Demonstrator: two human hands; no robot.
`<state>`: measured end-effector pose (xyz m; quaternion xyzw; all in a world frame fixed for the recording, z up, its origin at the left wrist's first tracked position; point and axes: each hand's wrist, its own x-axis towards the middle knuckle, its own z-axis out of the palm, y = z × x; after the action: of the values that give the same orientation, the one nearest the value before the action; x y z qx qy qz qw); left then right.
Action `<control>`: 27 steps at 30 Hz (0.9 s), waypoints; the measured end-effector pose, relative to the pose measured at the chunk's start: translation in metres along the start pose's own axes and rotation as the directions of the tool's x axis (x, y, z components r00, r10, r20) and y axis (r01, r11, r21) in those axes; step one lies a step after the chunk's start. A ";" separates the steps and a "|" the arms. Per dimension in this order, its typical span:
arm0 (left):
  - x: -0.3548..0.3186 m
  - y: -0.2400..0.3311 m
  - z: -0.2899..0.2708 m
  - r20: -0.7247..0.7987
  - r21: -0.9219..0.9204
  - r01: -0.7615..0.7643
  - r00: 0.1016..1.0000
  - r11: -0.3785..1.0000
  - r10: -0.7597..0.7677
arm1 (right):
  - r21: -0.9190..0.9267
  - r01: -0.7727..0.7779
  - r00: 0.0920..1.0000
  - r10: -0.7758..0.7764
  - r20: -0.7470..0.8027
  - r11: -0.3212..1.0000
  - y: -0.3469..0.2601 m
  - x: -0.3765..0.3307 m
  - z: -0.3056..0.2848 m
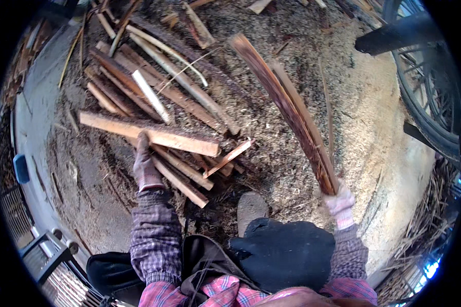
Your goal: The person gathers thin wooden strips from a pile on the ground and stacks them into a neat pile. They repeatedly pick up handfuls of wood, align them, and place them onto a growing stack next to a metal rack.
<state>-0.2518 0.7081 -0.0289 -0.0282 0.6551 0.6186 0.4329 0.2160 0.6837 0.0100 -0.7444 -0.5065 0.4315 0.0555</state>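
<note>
My left hand (146, 166), in a dirty pale work glove, grips a short, pale-faced wood slab (153, 134) near its middle. A finger or thumb lies over its front face, and the other fingers are hidden. That slab lies across or just above a heap of split wood; I cannot tell if it touches. My right hand (339, 202), gloved too, is closed round the near end of a long, bark-edged strip of wood (287, 105). Against its right side runs a second, thinner strip (305, 115), seemingly in the same grasp. Both slant up toward the far middle.
Several split sticks (159, 77) lie piled at the upper left. Sawdust and bark bits cover the ground (374, 128). At the right stand a spoked wheel (430, 107) and a dark bar (399, 33). My shoe (252, 209) is near the pile; thin sticks (420, 240) lie lower right.
</note>
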 end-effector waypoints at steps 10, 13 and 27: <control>0.016 -0.007 -0.015 -0.043 -0.046 0.005 0.999 0.999 -0.007 | -0.295 0.577 0.773 -0.626 -0.103 0.761 -0.376 0.161 0.079; 0.019 -0.016 -0.010 -0.043 -0.031 -0.045 0.998 0.999 0.044 | -0.321 0.530 0.791 -0.594 -0.145 0.785 -0.417 0.224 0.140; 0.027 -0.018 -0.025 -0.001 -0.088 0.055 0.998 0.995 -0.055 | -0.539 0.396 0.912 -0.389 0.134 0.743 -0.318 0.178 0.126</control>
<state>-0.2718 0.6969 -0.0625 -0.0664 0.6269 0.6348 0.4468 -0.0763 0.9348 -0.0074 -0.6018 -0.7549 0.2490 -0.0767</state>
